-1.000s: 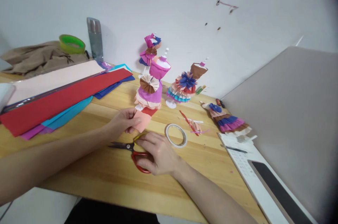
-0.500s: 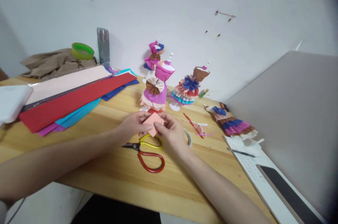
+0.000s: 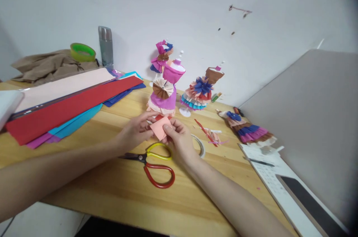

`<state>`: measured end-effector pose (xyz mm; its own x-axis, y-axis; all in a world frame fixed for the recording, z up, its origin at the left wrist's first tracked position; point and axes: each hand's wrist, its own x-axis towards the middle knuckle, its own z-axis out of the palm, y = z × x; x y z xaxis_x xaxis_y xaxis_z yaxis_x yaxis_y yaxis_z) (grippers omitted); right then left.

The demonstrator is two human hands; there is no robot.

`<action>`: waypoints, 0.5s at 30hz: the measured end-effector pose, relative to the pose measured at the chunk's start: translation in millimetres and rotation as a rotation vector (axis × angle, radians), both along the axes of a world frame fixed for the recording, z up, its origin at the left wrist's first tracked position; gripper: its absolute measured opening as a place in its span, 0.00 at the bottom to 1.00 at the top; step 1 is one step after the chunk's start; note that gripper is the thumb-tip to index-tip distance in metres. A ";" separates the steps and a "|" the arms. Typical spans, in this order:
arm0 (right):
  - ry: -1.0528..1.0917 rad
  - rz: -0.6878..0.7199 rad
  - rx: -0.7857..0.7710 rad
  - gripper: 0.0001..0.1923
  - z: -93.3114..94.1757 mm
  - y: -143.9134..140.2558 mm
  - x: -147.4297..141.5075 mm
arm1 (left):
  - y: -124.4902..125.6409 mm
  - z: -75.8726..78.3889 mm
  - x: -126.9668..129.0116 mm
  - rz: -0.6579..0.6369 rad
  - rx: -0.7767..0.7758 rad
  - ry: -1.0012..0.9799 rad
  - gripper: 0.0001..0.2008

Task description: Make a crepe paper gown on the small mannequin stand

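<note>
A small square of salmon-pink paper (image 3: pixel 160 129) is held up over the table, tilted, between my two hands. My right hand (image 3: pixel 180 136) pinches its right side, thumb on top and fingers behind. At the left corner, my left hand (image 3: pixel 139 127) has its thumb and curled fingers around the edge; part of that contact is hidden. Just below lie scissors (image 3: pixel 142 158) with one yellow and one red handle, blades toward the left. A roll of tape (image 3: pixel 200 147) sits flat behind my right wrist.
Small mannequins in paper dresses, one magenta (image 3: pixel 162 99) and one brown-topped (image 3: pixel 200 91), stand ahead. Paper sheets, including a red one (image 3: pixel 78 106), lie left. Paper scraps (image 3: pixel 211 138), a lying dress (image 3: pixel 248 129) and a white keyboard (image 3: pixel 268 170) are right. A flask (image 3: pixel 105 47) stands behind.
The pink paper has turned and flattened in my hands, showing as a wider square. My left fingers have loosened and shifted slightly left. The view has moved a little.
</note>
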<state>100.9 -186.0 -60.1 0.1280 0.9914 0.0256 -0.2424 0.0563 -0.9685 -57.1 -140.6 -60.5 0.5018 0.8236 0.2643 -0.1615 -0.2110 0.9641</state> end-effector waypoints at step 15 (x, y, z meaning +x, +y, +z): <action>-0.120 0.045 0.059 0.17 -2.8 -5.3 -1.2 | -9.8 8.9 -2.7 -0.050 -0.148 0.056 0.21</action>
